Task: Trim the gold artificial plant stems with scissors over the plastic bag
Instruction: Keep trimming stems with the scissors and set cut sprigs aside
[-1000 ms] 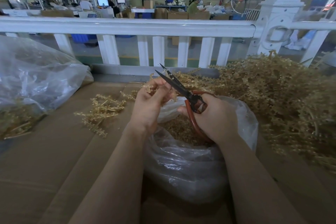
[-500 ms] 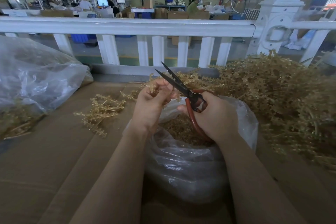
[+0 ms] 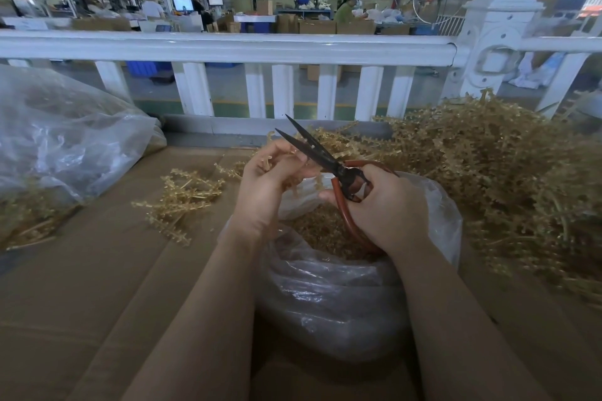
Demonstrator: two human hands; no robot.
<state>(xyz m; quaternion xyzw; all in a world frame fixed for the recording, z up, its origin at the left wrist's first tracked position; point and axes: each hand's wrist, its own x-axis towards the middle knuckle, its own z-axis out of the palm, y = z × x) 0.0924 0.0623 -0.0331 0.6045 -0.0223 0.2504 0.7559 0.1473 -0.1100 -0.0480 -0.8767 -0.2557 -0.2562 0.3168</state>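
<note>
While trimmings are dropping into the bag [image 3: 342,296], I am cutting.
Left hand [image 3: 270,185] pinching a stem [image 3: 265,162]; right hand [image 3: 384,205] gripping open scissors [image 3: 321,153].

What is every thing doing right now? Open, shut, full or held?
scissors: blades open, held
right hand: grips the red handles
left hand: pinches a gold stem
plastic bag: open, holds gold trimmings
second bag: lying, partly filled
gold pile: heaped, loose
</note>
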